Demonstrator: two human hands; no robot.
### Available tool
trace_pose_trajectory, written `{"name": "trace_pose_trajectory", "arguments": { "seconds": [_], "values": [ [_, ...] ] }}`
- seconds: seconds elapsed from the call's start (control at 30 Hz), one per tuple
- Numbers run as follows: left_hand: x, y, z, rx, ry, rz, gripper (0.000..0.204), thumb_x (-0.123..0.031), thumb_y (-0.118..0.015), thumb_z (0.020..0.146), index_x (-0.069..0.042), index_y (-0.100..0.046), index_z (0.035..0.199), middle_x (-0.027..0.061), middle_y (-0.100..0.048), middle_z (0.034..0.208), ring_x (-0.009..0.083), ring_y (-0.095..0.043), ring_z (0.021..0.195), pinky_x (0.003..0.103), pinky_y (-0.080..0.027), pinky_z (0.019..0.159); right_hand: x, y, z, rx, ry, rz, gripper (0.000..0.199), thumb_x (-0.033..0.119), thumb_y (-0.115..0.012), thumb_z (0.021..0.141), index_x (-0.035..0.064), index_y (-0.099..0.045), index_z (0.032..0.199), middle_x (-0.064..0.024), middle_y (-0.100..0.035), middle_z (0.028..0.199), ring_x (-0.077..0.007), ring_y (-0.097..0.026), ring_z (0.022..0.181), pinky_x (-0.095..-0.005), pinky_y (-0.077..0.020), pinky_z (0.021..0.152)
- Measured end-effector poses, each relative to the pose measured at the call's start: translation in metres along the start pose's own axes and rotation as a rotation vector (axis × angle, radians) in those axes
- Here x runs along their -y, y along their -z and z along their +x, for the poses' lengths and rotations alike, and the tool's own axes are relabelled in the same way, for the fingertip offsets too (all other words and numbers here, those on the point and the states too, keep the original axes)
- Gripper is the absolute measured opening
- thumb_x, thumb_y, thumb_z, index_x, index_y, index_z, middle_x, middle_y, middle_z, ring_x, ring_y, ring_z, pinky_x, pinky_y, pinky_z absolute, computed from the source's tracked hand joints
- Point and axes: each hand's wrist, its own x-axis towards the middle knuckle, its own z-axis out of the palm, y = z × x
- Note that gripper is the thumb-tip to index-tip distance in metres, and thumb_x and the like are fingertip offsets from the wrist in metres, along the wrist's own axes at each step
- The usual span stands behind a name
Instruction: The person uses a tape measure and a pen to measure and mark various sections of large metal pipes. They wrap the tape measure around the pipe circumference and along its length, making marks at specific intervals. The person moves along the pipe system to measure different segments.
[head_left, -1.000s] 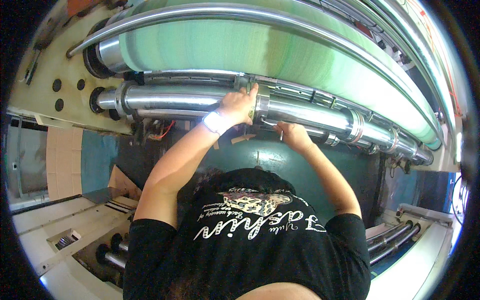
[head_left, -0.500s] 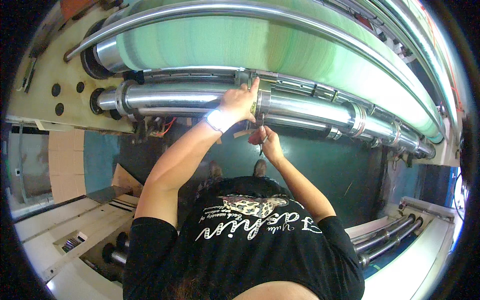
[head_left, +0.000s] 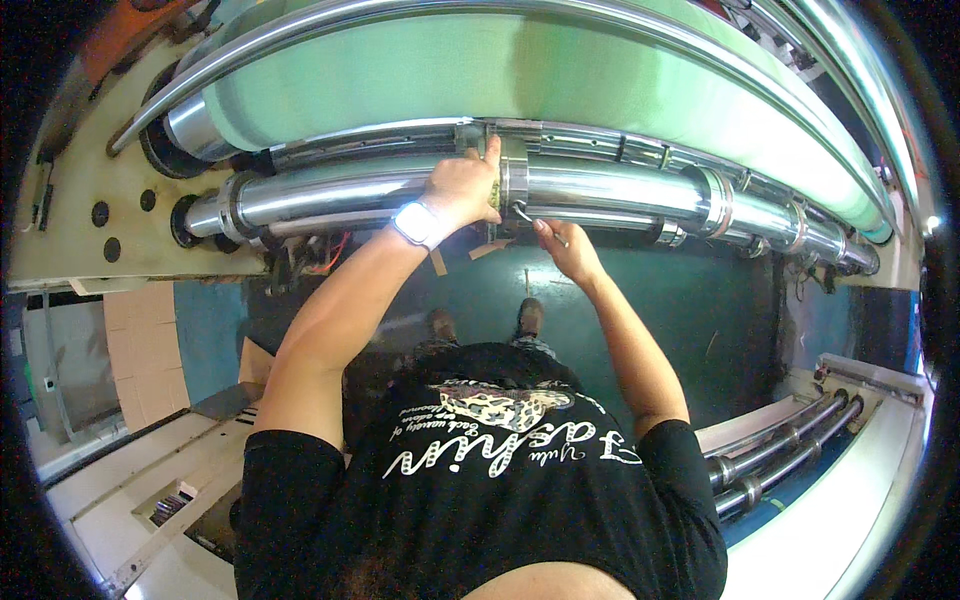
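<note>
A shiny metal roller [head_left: 340, 196] runs across in front of me, with a metal collar [head_left: 514, 172] around its middle. My left hand [head_left: 460, 190], a watch on its wrist, grips the collar's left edge. Its index finger stretches over the top and its thumb lies lower down, on the near side. Pinched in my right hand [head_left: 568, 248] is a slim, bent silver hex key [head_left: 524, 212]. The key's bent end meets the lower near side of the collar; whether it sits in a screw is too small to tell.
Behind the roller lies a large roll of pale green material [head_left: 400, 80], with a long metal bar [head_left: 300, 32] over it. More collars [head_left: 716, 202] sit farther right. A machine side plate [head_left: 80, 215] stands left. Below are a dark floor [head_left: 640, 330] and cardboard [head_left: 145, 345].
My right hand has risen and swung right, bringing the hex key up to the collar. My left hand stays on the collar. The whole view has shifted slightly.
</note>
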Motion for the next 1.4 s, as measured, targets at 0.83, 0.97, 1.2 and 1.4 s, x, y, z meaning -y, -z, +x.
{"name": "trace_pose_trajectory", "arguments": {
  "seconds": [0.83,0.97,1.2,1.4],
  "values": [
    [-0.001,0.006,0.003,0.037,0.012,0.019,0.108,-0.042,-0.079,0.05,0.002,-0.021,0.131,0.0218,-0.056,0.094,0.0293,-0.061,0.083,0.034,-0.05,0.07,0.004,0.022,0.01,-0.07,0.109,-0.212,0.039,0.044,-0.049,0.083,0.0079,-0.063,0.08,-0.0181,-0.06,0.072,-0.0372,-0.057,0.071,-0.0422,-0.0448,0.062],
    [-0.002,0.006,0.0,0.014,0.013,0.021,0.11,-0.044,-0.078,0.049,0.0,-0.019,0.132,0.0222,-0.056,0.093,0.0318,-0.061,0.079,0.037,-0.05,0.066,0.0,0.001,0.001,0.007,-0.017,0.088,0.04,0.041,-0.046,0.087,0.0049,-0.063,0.084,-0.0143,-0.063,0.073,-0.0236,-0.06,0.066,-0.0341,-0.0452,0.063],
    [0.007,-0.002,-0.034,-0.106,0.005,-0.154,0.093,-0.042,-0.069,0.066,-0.006,-0.016,0.134,0.0207,-0.059,0.085,0.0312,-0.061,0.069,0.039,-0.048,0.057,-0.013,-0.115,0.003,-0.406,-0.141,0.796,0.041,0.035,-0.038,0.091,0.005,-0.046,0.065,0.0017,-0.041,0.057,-0.0084,-0.036,0.053,-0.0254,-0.0318,0.049],
    [0.061,-0.039,-0.144,-0.18,0.218,-0.425,0.074,-0.032,-0.067,0.073,-0.005,-0.029,0.13,0.0078,-0.049,0.06,0.0253,-0.051,0.053,0.035,-0.042,0.05,0.023,-0.125,0.008,-0.618,-0.086,0.757,0.043,0.038,-0.035,0.092,0.0087,-0.04,0.06,0.0023,-0.036,0.053,-0.0077,-0.032,0.046,-0.0244,-0.0271,0.042]
  ]
}}
